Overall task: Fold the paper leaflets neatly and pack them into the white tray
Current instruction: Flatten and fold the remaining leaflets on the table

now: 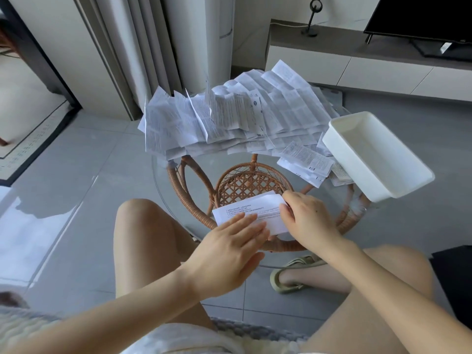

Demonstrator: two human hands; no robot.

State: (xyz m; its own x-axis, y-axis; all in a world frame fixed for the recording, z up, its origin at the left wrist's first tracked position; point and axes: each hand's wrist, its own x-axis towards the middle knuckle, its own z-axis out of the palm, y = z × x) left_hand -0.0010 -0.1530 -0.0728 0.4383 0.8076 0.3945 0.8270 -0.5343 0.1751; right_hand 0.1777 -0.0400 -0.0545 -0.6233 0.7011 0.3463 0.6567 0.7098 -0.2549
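Note:
A partly folded white leaflet lies on the near part of the round glass table. My left hand presses flat on its near edge with straight fingers. My right hand pinches the leaflet's right end with curled fingers. A big heap of unfolded leaflets covers the far half of the table. A few smaller leaflets lie stacked at the right, next to the white tray, which stands at the table's right edge and looks empty.
The glass top rests on a rattan frame seen through it. My knees are on either side below, and a sandalled foot is on the grey tiles. A low TV cabinet stands behind.

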